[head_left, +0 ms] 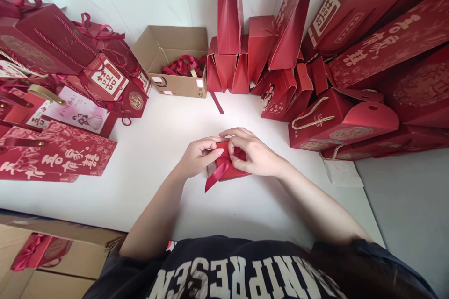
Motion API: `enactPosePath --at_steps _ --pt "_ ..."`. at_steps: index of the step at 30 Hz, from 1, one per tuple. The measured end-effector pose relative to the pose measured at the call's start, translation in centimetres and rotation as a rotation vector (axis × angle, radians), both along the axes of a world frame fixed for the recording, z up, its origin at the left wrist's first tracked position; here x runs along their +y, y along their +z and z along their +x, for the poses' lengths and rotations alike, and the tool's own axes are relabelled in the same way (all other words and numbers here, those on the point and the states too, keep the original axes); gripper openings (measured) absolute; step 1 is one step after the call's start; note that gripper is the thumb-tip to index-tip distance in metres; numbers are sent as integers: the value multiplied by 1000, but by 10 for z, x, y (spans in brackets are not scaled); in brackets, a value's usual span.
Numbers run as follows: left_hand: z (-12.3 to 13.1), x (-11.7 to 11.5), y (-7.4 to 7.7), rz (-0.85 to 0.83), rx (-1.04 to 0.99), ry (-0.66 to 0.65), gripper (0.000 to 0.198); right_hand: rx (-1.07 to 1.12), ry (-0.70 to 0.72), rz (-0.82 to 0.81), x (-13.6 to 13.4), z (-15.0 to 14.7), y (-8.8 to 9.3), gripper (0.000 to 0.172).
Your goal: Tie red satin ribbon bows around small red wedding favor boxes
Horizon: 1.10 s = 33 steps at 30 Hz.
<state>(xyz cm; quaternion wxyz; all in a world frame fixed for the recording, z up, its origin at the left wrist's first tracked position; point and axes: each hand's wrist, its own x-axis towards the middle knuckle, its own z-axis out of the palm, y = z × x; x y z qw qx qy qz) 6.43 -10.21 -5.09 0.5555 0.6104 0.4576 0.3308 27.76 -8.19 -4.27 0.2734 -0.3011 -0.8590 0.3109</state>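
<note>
A small red gift box (234,172) lies on the white table in front of me. Across its top runs a dark pink ribbon (218,175), one end hanging down toward me. My left hand (201,154) is at the box's left side, its thumb and fingers closed on the ribbon. From the right, my right hand (248,151) pinches the ribbon over the top of the box with thumb and index finger. The middle of the ribbon is partly hidden by my fingers.
A cardboard box (178,85) holding red ribbons stands at the back. Red gift boxes (229,18) are stacked behind and to the right; others (42,37) fill the left. A ribbon strip (217,103) lies on the table (157,149). An open carton (66,254) sits lower left.
</note>
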Motion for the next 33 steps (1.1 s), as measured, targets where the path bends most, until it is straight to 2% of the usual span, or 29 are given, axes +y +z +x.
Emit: enactPosePath --at_steps 6,9,12,15,20,23,25,27,29,31,33 --pt "1 2 1 -3 -26 13 38 35 21 -49 3 2 -1 10" --pt "-2 3 3 -12 -39 21 39 68 41 -157 4 8 7 2" --pt "-5 4 5 12 -37 36 36 138 -35 -286 8 18 17 16" --pt "-6 3 5 43 -8 38 37 123 -99 -333 12 27 23 22" --pt "-6 3 5 93 19 34 37 43 -45 -366 14 30 21 22" --pt "-5 3 8 132 93 -18 29 31 22 -392 16 30 17 22" --pt "-6 2 11 149 133 -45 34 38 67 -425 17 31 16 22" --pt "-8 1 14 192 190 -24 48 55 98 -457 18 32 16 24" --pt "-14 1 17 236 318 50 44 62 108 -483 20 33 17 26" --pt "-22 2 21 198 490 105 32 50 110 -506 20 34 17 27" --pt "-30 2 24 54 607 28 43 33 122 -521 21 34 15 25"
